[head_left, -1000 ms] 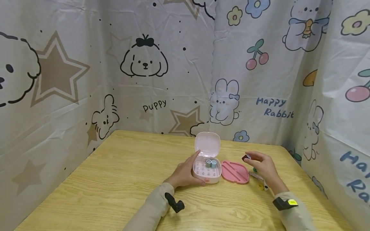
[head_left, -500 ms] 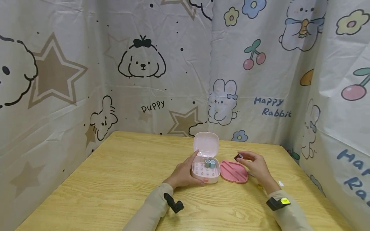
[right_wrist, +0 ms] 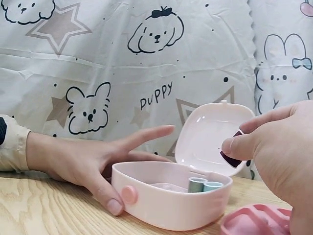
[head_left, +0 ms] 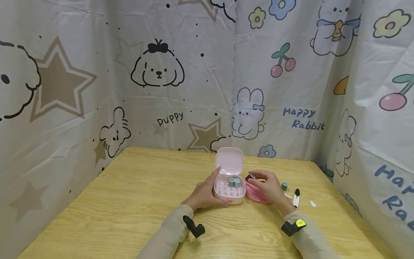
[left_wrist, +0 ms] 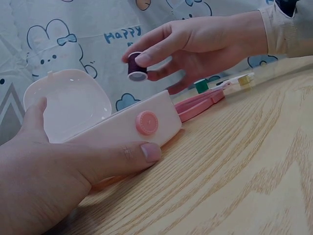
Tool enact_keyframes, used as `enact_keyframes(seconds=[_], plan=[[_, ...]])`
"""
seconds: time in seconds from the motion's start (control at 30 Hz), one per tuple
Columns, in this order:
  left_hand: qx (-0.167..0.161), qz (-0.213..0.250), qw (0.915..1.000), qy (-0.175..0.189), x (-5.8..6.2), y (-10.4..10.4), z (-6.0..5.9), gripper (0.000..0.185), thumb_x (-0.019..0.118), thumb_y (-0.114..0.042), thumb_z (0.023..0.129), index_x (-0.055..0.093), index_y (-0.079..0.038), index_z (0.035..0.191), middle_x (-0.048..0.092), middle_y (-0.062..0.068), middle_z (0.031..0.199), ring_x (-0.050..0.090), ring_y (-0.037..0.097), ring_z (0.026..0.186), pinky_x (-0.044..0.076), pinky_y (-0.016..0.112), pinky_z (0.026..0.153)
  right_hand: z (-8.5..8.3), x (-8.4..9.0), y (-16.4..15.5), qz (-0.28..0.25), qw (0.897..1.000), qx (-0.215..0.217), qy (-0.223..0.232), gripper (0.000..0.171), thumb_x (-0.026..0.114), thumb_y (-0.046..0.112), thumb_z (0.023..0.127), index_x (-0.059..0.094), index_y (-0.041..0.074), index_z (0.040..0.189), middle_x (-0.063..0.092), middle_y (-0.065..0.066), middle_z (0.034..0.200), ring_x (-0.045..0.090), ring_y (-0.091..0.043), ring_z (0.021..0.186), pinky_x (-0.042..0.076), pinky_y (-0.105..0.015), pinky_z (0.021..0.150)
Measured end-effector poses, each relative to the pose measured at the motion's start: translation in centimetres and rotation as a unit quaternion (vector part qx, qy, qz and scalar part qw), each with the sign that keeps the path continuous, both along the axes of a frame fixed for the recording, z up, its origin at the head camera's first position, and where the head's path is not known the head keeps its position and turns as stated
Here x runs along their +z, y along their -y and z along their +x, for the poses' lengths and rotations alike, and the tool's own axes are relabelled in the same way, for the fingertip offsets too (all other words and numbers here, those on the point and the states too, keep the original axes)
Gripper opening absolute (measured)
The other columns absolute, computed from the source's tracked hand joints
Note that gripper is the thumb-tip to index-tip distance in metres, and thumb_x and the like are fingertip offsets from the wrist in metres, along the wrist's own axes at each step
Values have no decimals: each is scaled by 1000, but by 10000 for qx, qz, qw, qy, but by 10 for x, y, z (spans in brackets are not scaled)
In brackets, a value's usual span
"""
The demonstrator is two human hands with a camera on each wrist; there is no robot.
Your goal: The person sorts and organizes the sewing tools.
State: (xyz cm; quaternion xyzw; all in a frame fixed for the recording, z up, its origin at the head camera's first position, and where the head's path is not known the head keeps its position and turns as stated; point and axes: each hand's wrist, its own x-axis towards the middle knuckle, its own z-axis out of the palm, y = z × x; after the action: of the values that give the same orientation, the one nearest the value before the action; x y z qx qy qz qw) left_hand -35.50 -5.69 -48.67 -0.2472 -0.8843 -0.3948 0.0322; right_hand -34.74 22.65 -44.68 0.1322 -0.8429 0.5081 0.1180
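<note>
From my end, the right hand (head_left: 267,185) has a dark spool (left_wrist: 133,66) pinched between thumb and fingers, up off the table (head_left: 129,198) at about 2 o'clock from the middle of the pink box (right_wrist: 171,210) on the head cam. It's near the rim, not in the box. The left hand (head_left: 202,195) is over at 9 o'clock, clasping the box — thumb along the front, other fingers round the side. The lid (head_left: 229,160) stands open at 12. Inside I can see a grey-green spool (right_wrist: 196,185) and a pale blue spool (right_wrist: 213,187), upright together toward 1 o'clock. A darker pink tray (head_left: 254,194) lies just beside the box at 3, partly hidden by the right hand. Further out at 3 there's a green spool (head_left: 284,186) — plus a black-ended white tool (head_left: 296,200) I can't quite identify.
</note>
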Motion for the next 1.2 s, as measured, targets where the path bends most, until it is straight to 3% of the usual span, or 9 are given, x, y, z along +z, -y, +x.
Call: enact_keyframes(seconds=[0.33,0.9,1.2], plan=[[-39,-57,9999,-116,2,1,0,138,96,-58,64,7,-39,167,32,5,166,43,33,142,37,55,112,-4,3,28,-79,9999,95,1,36,80,17,93,73,2,125,70,-12,123,59,-30,112,47,-43,96],[-10,-30,9999,-108,0,3,-1,137,95,-58,65,6,-37,167,34,4,164,45,31,140,38,55,111,-18,8,55,213,9995,199,-144,29,83,15,90,78,6,117,73,-9,117,58,-32,112,45,-53,99],[-53,-69,9998,-157,-2,1,0,137,95,-58,66,6,-36,167,32,3,166,45,30,139,38,55,111,-21,8,65,463,9989,108,12,28,84,12,89,79,11,116,73,-4,115,59,-29,108,52,-47,93]])
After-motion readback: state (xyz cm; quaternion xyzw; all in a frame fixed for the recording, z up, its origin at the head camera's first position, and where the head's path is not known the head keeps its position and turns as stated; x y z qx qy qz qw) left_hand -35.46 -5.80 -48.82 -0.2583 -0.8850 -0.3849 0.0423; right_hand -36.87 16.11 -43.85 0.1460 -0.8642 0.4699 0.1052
